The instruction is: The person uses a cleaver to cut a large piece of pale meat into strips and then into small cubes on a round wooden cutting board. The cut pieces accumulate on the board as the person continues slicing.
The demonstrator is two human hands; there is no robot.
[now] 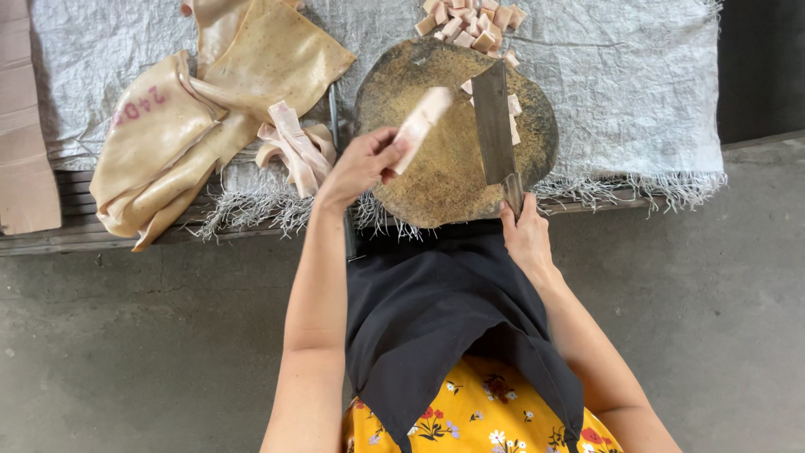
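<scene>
I am seeing my left hand (362, 164) pinching a long pale pink strip of pork skin (422, 122) above the round worn wooden chopping block (436, 168). My right hand (526, 237) is gripping the handle of a broad steel cleaver (495, 126), whose blade is lying across the block beside a few cut pieces. A heap of pink diced cubes (470, 21) is sitting past the block's far edge on the frayed white woven cloth (637, 84). Large tan skin sheets (210, 109) are lying to the left. Grey concrete floor (151, 335) is spreading below.
</scene>
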